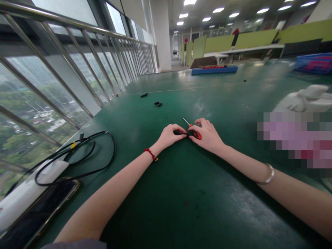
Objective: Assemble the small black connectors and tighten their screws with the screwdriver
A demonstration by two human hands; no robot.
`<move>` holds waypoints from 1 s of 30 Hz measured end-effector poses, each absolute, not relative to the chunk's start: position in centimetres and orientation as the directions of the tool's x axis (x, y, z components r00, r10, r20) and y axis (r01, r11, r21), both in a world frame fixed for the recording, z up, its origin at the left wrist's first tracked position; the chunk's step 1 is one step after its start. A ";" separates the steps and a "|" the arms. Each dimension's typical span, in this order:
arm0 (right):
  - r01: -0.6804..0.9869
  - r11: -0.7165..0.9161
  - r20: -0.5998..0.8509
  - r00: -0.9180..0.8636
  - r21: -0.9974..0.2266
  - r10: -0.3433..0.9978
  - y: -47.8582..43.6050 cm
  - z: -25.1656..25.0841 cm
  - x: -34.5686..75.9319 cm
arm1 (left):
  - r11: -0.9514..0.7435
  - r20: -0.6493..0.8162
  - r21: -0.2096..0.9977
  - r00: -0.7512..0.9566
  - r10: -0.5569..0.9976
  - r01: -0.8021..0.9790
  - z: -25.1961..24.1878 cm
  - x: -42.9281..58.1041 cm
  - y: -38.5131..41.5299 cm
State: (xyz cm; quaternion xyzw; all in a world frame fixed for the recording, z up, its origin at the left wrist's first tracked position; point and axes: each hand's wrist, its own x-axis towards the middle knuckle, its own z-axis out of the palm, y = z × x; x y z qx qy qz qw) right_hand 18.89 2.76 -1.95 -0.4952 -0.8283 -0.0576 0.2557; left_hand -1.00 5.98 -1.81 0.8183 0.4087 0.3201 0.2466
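- A phone [38, 211] lies at the near left edge of the green surface [181, 193], with a looped black cable [77, 155] just beyond it.
- The left hand [169, 135] rests on the surface, its fingers pinched shut on a small black part [179, 132].
- The right hand [207, 135] meets it, fingers curled around an orange-handled screwdriver [194, 131] whose metal tip points up and away.
- Small black pieces [157, 103] lie well beyond the hands.
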 end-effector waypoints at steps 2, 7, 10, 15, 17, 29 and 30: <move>0.904 0.422 0.439 -0.353 -0.067 0.826 2.4 -1.8 19.1 | -0.550 0.332 0.647 0.455 0.826 0.527 -1.6 -0.9 5.8; 0.888 0.457 0.353 -0.415 -0.042 0.839 2.1 -1.7 19.4 | -0.563 0.356 0.596 0.439 0.825 0.573 -1.4 -0.8 5.3; 0.837 0.483 0.469 -0.329 -0.256 0.819 2.1 -1.0 19.6 | -0.558 0.363 0.595 0.426 0.829 0.578 -1.3 -0.7 5.1; 0.597 0.579 0.704 -0.034 -0.555 0.709 1.1 2.6 19.7 | -0.553 0.357 0.590 0.425 0.832 0.588 -1.2 -0.7 5.0; 0.571 0.600 0.758 0.061 -0.560 0.649 0.6 4.0 19.6 | -0.564 0.361 0.582 0.436 0.825 0.586 -1.3 -0.8 5.0; 0.534 0.592 0.705 0.010 -0.604 0.709 0.0 4.5 19.0 | -0.594 0.389 0.544 0.449 0.804 0.593 -1.4 -0.7 5.1; 0.534 0.591 0.703 0.009 -0.605 0.712 0.0 4.4 19.0 | -0.594 0.390 0.543 0.449 0.804 0.593 -1.3 -0.7 5.1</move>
